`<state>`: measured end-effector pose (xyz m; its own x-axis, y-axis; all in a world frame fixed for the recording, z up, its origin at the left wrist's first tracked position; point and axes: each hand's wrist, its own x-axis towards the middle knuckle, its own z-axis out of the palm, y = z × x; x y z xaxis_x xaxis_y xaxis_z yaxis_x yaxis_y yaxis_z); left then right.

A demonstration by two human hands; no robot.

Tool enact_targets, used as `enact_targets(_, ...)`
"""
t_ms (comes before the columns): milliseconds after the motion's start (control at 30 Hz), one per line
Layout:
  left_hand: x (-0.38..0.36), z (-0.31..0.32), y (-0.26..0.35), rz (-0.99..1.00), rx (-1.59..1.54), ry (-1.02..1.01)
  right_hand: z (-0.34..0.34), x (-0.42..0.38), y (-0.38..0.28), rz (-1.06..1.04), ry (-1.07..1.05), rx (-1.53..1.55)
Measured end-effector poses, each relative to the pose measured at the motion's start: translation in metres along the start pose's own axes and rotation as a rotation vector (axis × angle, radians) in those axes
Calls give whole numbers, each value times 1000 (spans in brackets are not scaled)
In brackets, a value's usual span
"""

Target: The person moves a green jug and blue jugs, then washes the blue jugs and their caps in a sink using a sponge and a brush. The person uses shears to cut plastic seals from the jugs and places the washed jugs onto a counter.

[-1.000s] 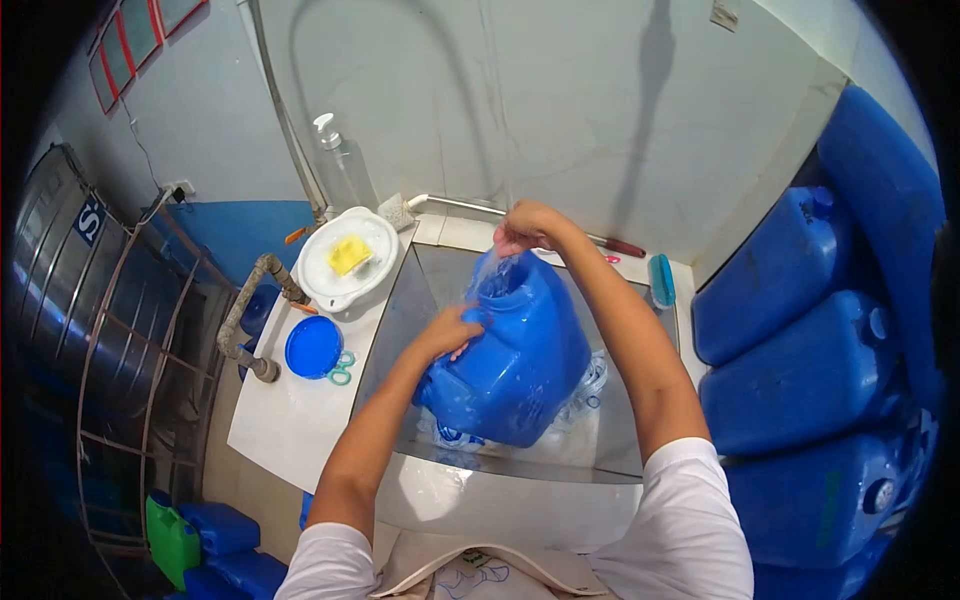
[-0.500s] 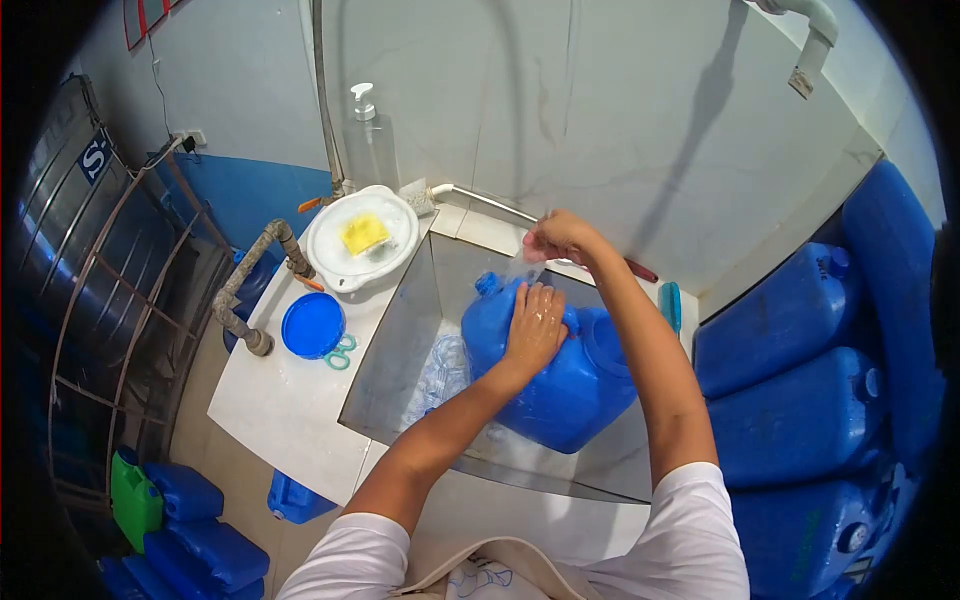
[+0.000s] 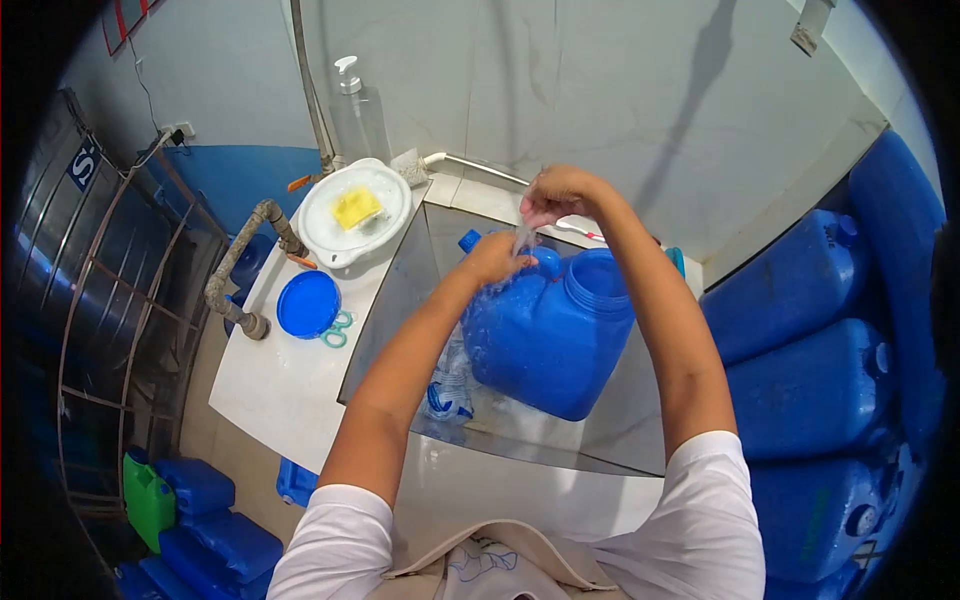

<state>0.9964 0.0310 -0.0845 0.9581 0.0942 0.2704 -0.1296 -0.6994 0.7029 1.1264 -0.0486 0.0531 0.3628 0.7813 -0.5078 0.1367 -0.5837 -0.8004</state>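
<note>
A large blue plastic jug [image 3: 545, 350] stands tilted in the glass-sided sink [image 3: 400, 305], its wide round mouth uncovered and a small blue cap on its spout. My left hand [image 3: 492, 258] is closed at the jug's top by the handle, with its fingertips partly hidden. Above it, my right hand [image 3: 562, 195] has its fingers curled round the end of the metal faucet spout [image 3: 485, 170]. Clear water falls from there over my left hand and splashes down the jug's side. Crumpled clear plastic with blue print [image 3: 448, 392] lies in the sink beside the jug.
On the counter's left are a white basin [image 3: 385, 225] with a yellow sponge [image 3: 356, 209], a blue lid [image 3: 308, 304], green-handled scissors [image 3: 336, 329] and a pump bottle [image 3: 358, 115]. Blue jugs [image 3: 800, 400] are stacked at right. A pipe [image 3: 225, 285] rises at left.
The jug has turned more upright, its mouth facing up more. My left hand has moved from lying on its side up and left to the top, under the water. The camera has shifted slightly.
</note>
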Motion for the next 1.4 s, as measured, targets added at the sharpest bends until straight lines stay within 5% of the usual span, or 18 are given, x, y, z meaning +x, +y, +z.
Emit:
enact_targets(333, -38, -18, 5, -199, 339, -218, 0, -2, -6, -61, 62, 12)
enact_targets(400, -58, -17, -7, -274, 58, -115, 0, -2, -8, -44, 78, 22)
enact_targets(600, -119, -19, 3, -707, -106, 151, 6, -3, -4, -39, 106, 28)
enact_targets(800, -158, -2, -18, -878, -274, 408, 8, -10, 1, 17, 127, -91)
enact_targets(1233, -177, 7, 1, -930, -275, 486, 7, 2, 3, 8, 165, -46)
enact_targets(1400, -173, -3, 9, -750, -207, 281, 7, 0, -2, -22, 163, 87)
